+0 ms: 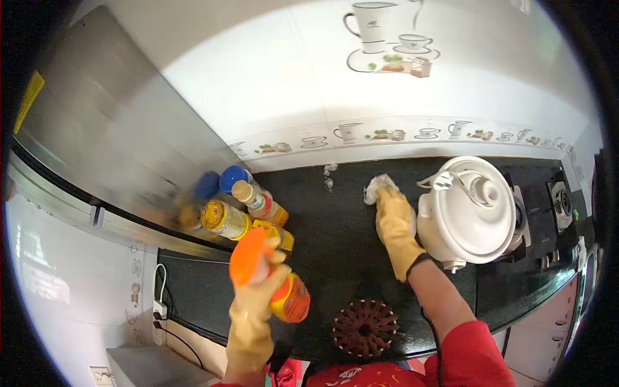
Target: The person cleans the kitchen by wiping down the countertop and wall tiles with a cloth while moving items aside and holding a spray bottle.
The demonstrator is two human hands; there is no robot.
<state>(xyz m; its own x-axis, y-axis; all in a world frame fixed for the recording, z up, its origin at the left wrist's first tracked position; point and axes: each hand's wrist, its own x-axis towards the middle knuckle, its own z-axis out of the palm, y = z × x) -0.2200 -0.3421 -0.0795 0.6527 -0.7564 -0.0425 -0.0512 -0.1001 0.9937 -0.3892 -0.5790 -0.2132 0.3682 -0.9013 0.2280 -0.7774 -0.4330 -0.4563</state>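
My left hand (258,290), in a pale yellow rubber glove, is wrapped round an orange-topped spray bottle (294,300) above the black counter. In a matching glove, my right hand (394,222) presses a crumpled whitish cloth (379,187) onto the counter (322,238) near the tiled wall. White foam (330,169) lies on the counter left of the cloth. Just right of my right hand stands a white lidded pot-like appliance (474,209) with its cord coiled on top.
Several jars and bottles, among them a yellow-lidded jar (222,218), stand at the left beside a steel cabinet (122,122). A round brown trivet (365,327) lies near the front edge. The stove (560,206) is at the right, a power strip (159,308) at the left.
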